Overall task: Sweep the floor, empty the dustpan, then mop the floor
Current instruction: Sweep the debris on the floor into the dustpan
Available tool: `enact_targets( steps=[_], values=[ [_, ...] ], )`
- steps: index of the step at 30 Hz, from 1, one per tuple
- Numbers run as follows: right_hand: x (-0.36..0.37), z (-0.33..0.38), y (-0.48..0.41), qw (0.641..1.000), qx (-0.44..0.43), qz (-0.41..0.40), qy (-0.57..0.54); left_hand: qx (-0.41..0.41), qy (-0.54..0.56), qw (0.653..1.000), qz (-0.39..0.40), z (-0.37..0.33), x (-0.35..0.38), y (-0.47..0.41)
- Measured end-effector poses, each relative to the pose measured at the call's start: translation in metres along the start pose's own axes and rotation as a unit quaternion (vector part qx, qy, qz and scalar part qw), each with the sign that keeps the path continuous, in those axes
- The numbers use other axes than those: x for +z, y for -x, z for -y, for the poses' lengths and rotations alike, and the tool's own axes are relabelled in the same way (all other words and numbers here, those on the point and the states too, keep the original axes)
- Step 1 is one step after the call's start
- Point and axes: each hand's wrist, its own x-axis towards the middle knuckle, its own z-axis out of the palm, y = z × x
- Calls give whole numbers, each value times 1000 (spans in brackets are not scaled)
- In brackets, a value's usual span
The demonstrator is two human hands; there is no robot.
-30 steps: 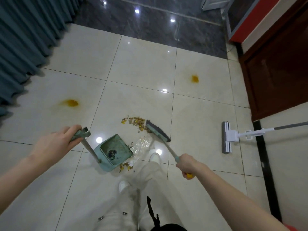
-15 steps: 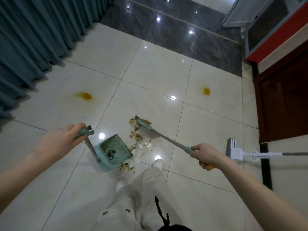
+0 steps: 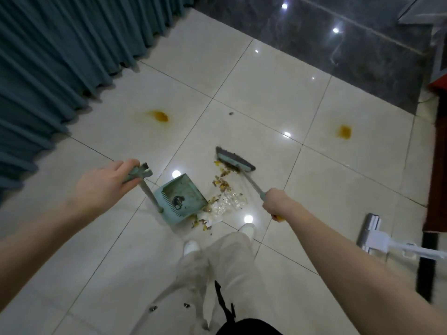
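Note:
My left hand (image 3: 104, 187) grips the top of the long handle of a teal dustpan (image 3: 181, 199), which stands on the pale tiled floor with a dark bit of rubbish inside. My right hand (image 3: 275, 204) grips the handle of a teal broom (image 3: 233, 163). Its brush head rests on the floor just behind a trail of brown and yellow crumbs (image 3: 222, 182). A crumpled clear plastic wrapper (image 3: 227, 205) and more scraps lie at the dustpan's open mouth. A white flat mop (image 3: 377, 235) lies on the floor at the right.
Two orange stains mark the tiles, one at the left (image 3: 159, 116) and one at the right (image 3: 344, 132). A small dark speck (image 3: 231, 114) lies farther out. Teal curtains (image 3: 60, 56) hang along the left. Dark wooden furniture (image 3: 437, 165) stands at the right. My feet are just below the pile.
The broom head has swung from the near right of the crumbs to their far side. The view has turned left. The dustpan has stayed in place.

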Motion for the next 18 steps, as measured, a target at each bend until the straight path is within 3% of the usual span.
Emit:
enact_targets(
  steps=[4, 9, 18],
  values=[
    [20, -20, 37, 997, -16, 41, 62, 20, 10, 1000, -9, -1, 3, 4],
    [12, -51, 72, 995, -12, 73, 60, 35, 8, 999, -6, 2, 0, 7],
    [-41, -47, 80, 997, -13, -5, -71, 33, -2, 999, -34, 15, -8, 0]
  ],
)
